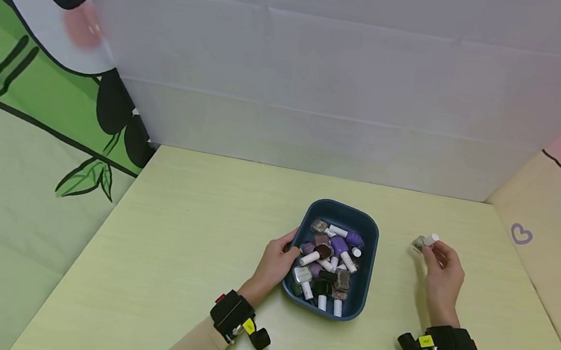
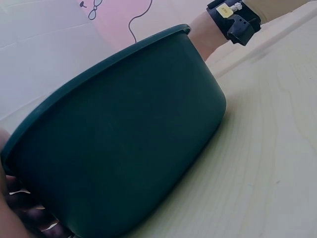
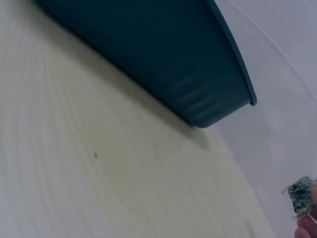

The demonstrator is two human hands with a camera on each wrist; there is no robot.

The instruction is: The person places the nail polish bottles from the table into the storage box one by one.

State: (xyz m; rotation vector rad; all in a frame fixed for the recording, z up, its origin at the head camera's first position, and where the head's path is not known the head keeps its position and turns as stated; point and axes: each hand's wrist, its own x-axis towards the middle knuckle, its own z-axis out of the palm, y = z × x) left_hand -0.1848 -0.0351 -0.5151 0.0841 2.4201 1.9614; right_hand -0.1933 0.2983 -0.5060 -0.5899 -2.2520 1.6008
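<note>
A dark blue plastic bin (image 1: 367, 277) holds a heap of nail polish bottles, among them a purple bottle (image 1: 339, 245) and several with white caps. My left hand (image 1: 272, 266) grips the bin's left rim, thumb on top and the other fingers under the edge. To the right of the bin, my right hand (image 1: 442, 280) pinches a nail polish bottle (image 1: 418, 242) with a white cap. The right wrist view shows that bottle's clear glass and dark green speckled contents (image 3: 301, 196) at the fingertips.
The bin stands on a pale wood-grain table (image 1: 174, 244). A white-grey cloth wall (image 1: 321, 87) rises behind it, with printed cloth panels at left and right. Each wrist wears a black strap with a camera.
</note>
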